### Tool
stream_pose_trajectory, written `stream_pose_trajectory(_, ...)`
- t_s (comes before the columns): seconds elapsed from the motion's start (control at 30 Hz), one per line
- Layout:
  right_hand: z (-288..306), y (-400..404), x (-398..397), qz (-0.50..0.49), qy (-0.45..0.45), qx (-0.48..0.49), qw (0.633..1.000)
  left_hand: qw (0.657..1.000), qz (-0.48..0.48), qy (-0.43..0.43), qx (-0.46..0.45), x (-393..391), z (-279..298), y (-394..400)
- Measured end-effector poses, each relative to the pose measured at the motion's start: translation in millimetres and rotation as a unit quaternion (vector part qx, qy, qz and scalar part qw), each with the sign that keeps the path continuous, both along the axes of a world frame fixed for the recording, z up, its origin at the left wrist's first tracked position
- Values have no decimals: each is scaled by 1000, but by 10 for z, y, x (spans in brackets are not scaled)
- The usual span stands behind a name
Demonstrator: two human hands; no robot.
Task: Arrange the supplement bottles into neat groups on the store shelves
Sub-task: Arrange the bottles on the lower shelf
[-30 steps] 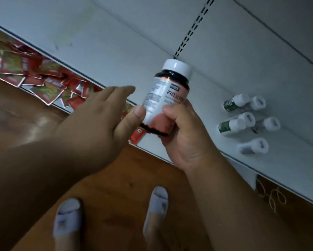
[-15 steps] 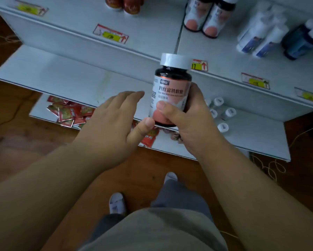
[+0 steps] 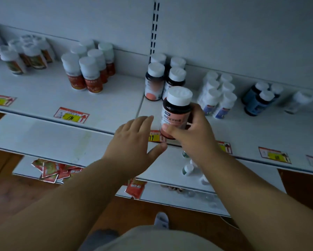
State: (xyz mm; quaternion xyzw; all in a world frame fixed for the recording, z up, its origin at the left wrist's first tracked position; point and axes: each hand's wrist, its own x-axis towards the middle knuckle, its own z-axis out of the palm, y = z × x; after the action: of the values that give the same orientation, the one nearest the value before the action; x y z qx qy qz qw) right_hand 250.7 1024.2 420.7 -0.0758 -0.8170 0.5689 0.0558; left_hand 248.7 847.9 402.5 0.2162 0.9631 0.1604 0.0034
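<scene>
Head view, looking down along the white shelves. We have the right hand [image 3: 193,132] wrapped round a dark supplement bottle [image 3: 175,113] with a white cap and a pink-and-white label; thumb across the lower front, fingers curled behind. The bottle is upright, held just above the front edge of the upper shelf [image 3: 104,98], directly in front of a group of matching dark bottles [image 3: 163,77] standing near the back panel.

Our left hand [image 3: 135,140] holds nothing: fingers straight and spread, palm down, hovering just beside the bottle's base without clearly touching it.

Handling, as we judge it: a rigid bottle, likely plastic, moderate weight if full. The label looks glossy, so it may slip under a loose grip. The mid-to-low body hold we have now looks sound; the cap would be a poorer place, since it could turn. The base is narrow for its height, so it could tip if set down at a tilt or bumped against its neighbours.

Elsewhere on the shelf: red-labelled bottles [image 3: 86,69] to the left, white bottles [image 3: 217,95] and blue bottles [image 3: 259,98] to the right. Price tags [image 3: 71,115] line the edge. Red sachets [image 3: 50,171] lie on a lower shelf.
</scene>
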Motion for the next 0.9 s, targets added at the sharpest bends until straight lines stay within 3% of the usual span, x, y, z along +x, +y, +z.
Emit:
stream_pose_trajectory(0.23,-263,-182,-696,13,-12,32,999,996,-5,-14,-92,-771,-266,-83)
stream_pose_trajectory(0.43,-440,-444,-1079,-56,16,94,994,983,-73,-34,-163,-1395,-475,-241)
stream_pose_trajectory(0.9,-475,-793,-687,-182,6,143,973,985,-134,-36,-104,-1322,-465,-548)
